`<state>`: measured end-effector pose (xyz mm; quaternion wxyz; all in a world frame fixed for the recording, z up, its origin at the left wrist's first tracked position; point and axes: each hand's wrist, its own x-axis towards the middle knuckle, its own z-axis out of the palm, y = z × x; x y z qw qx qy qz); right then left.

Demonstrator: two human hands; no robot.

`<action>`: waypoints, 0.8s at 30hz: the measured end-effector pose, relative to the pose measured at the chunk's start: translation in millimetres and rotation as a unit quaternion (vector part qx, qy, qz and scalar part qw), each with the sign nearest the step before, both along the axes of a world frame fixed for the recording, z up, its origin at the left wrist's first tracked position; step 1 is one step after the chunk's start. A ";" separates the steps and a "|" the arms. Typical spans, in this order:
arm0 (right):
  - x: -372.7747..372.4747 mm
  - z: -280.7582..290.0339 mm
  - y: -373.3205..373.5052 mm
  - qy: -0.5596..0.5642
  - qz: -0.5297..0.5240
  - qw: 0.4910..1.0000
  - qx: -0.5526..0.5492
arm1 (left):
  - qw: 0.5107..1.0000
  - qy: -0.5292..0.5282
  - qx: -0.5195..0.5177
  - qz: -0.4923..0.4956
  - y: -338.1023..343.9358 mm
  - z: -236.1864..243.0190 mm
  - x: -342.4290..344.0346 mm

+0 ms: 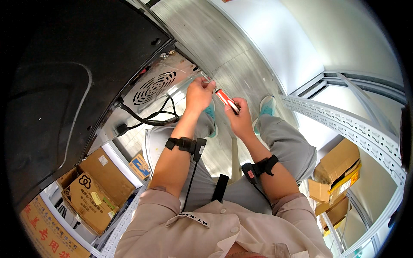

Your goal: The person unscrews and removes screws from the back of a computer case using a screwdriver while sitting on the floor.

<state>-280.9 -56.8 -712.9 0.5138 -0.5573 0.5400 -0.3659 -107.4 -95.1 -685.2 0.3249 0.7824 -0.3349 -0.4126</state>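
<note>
In my right hand (240, 118), closed round its handle, is a screwdriver (224, 98) with a red, white and black grip. The shaft points up and left toward the fingers of my left hand (199, 95). My left fingers are pinched together near the shaft, beside the corner of a metal panel (178, 64); what they hold, if anything, is too small to make out. A ringed pattern of vent slots is cut in that panel, which forms one side of a large black appliance (56, 94). A black power cord (148, 119) comes out below the vent and loops beside my left forearm.
Open cardboard boxes (97, 198) stand at the lower left, and another cardboard box (337, 167) sits on the right. A perforated white metal rack (340, 118) runs along the right side. My legs straddle the grey wood-look floor (234, 64).
</note>
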 end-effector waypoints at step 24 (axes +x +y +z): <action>1.6 9.4 -5.6 -0.088 -0.062 0.972 0.211 | 1.000 -0.012 -0.004 0.018 1.4 -1.8 4.9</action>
